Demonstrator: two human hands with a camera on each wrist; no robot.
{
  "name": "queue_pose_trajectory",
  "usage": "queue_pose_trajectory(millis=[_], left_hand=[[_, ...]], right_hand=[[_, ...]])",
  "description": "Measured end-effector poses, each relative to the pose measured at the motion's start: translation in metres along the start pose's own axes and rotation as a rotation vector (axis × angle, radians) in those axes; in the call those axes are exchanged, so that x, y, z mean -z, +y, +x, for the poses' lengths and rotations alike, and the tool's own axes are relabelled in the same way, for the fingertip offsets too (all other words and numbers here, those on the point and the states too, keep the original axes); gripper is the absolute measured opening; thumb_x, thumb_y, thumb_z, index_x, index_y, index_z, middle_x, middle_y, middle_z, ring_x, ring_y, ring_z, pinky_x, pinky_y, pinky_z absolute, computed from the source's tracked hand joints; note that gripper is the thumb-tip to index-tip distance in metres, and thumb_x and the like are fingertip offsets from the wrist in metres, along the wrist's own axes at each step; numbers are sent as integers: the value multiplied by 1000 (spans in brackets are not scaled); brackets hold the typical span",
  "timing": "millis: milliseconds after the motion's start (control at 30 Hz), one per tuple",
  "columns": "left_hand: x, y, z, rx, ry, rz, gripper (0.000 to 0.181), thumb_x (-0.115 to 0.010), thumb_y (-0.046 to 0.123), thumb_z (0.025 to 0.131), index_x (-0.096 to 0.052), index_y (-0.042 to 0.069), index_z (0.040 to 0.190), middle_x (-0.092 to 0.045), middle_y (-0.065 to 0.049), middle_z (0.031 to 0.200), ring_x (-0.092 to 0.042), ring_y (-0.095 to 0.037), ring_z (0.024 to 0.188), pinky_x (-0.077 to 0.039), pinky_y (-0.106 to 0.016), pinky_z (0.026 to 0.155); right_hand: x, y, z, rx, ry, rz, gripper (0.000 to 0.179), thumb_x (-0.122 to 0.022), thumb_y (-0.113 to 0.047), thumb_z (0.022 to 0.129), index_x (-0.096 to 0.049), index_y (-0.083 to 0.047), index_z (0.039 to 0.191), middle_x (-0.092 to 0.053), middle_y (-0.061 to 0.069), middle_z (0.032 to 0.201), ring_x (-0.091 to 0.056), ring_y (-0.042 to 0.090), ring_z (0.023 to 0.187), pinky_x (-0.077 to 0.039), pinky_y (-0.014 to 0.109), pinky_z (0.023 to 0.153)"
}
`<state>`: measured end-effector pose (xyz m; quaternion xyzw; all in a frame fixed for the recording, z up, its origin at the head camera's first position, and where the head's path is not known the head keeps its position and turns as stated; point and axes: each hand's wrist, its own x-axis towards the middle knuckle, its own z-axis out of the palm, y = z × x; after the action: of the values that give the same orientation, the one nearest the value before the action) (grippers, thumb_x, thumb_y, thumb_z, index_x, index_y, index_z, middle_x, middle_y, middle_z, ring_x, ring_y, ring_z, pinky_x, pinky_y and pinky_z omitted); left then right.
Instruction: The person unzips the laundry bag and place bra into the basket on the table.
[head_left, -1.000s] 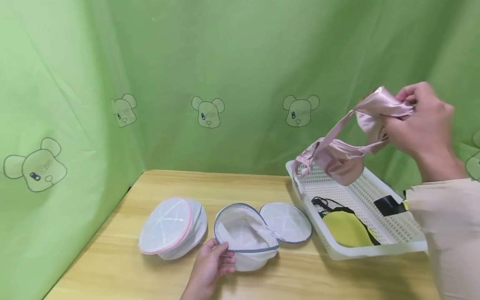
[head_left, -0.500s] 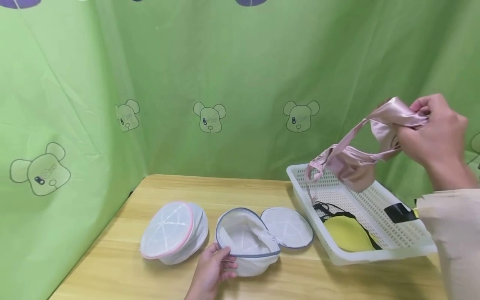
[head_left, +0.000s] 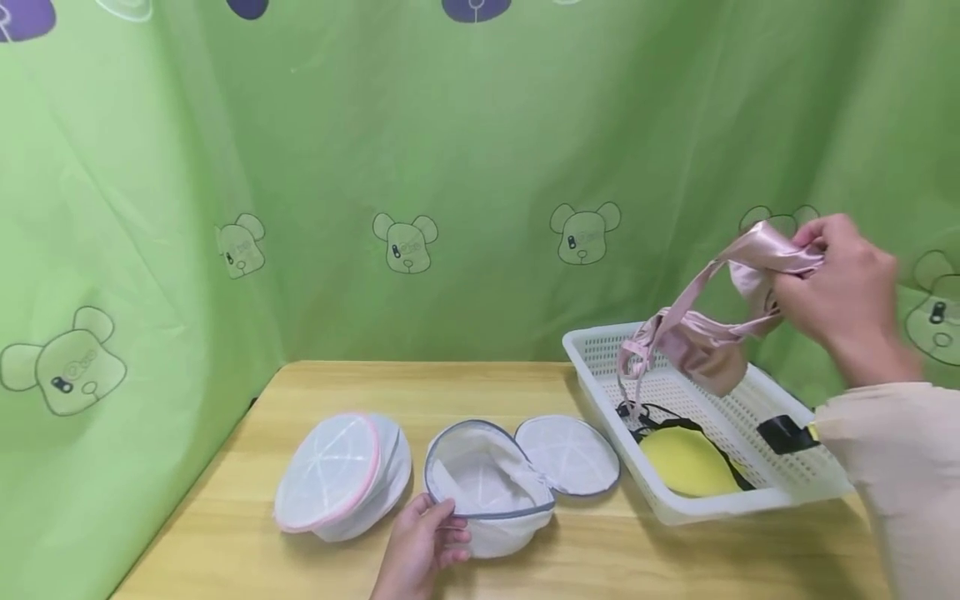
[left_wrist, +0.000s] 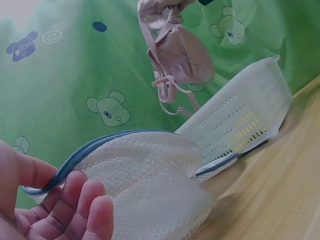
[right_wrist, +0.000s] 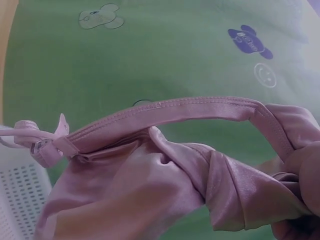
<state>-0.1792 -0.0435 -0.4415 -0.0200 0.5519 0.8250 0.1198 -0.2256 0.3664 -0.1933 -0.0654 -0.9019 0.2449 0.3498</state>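
My right hand (head_left: 843,292) pinches a pink satin bra (head_left: 708,350) and holds it up above the white basket (head_left: 678,507). Its cups and straps dangle toward the basket's left side; the right wrist view shows the folded pink satin (right_wrist: 120,185) and a strap close up. My left hand (head_left: 423,537) grips the blue-zippered rim of a white mesh laundry bag (head_left: 498,533), thumb over the edge. The bag stands with its mouth uncovered, and its round lid (head_left: 568,457) lies folded out to the right. In the left wrist view, the thumb and index finger pinch the blue zipper (left_wrist: 80,155).
Inside the basket lie a yellow bra (head_left: 686,458) with black straps and a black item (head_left: 783,435) at the right. Left of the mesh bag sits another white mesh bag with pink trim (head_left: 330,475). A green curtain (head_left: 480,125) hangs behind the wooden table (head_left: 420,379).
The right hand has lowered slightly with the pink bra, whose dangling strap hangs deeper into the basket. The left hand keeps its hold on the mesh bag. The head view has shifted a little.
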Motion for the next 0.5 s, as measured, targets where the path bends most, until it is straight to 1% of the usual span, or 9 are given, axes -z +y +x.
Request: queue_pose_trajectory(millis=[67, 100, 167, 300, 367, 500], left_hand=[[0, 0, 0, 2, -7, 1, 16, -54, 13, 96, -49, 2, 105, -61, -4, 81, -62, -12, 67, -54, -23, 58], [0, 0, 0, 1, -14, 4, 16, -54, 13, 96, -49, 2, 106, -61, -4, 80, -62, -12, 68, -54, -23, 58], [1, 0, -1, 3, -18, 12, 14, -54, 13, 97, -49, 2, 105, -61, -4, 80, -62, -12, 68, -54, -23, 58], [5, -2, -4, 3, -2, 19, 15, -54, 15, 97, -50, 2, 104, -61, -4, 81, -63, -13, 68, -55, -24, 59], [5, -1, -4, -2, 14, 14, 17, -56, 15, 96, -50, 2, 105, -61, -5, 82, -63, -13, 69, -55, -25, 59], [3, -1, -1, -9, 26, 2, 19, -57, 16, 95, -51, 1, 105, -61, -5, 83, -62, -13, 69, -54, -24, 58]], right_hand=[[-3, 4, -2, 4, -13, -3, 38, -58, -7, 84, -45, 5, 117, -54, 31, 105, -48, 39, 83, -39, 27, 49], [-4, 7, -2, 5, -23, -2, 38, -58, -8, 84, -45, 6, 118, -53, 31, 104, -48, 40, 83, -40, 27, 49], [-8, 12, -4, 12, -37, -5, 39, -59, -9, 85, -44, 7, 118, -53, 32, 103, -48, 43, 84, -41, 31, 51], [-22, 19, -9, 15, -70, 5, 41, -59, -4, 83, -43, 8, 118, -51, 33, 104, -47, 45, 85, -42, 40, 58], [-27, 21, -10, 15, -83, 9, 42, -60, -2, 82, -43, 8, 119, -52, 32, 104, -48, 44, 85, -43, 40, 59], [-34, 28, -12, 10, -108, 13, 44, -60, -2, 82, -42, 9, 120, -50, 32, 104, -48, 45, 86, -44, 46, 63]])
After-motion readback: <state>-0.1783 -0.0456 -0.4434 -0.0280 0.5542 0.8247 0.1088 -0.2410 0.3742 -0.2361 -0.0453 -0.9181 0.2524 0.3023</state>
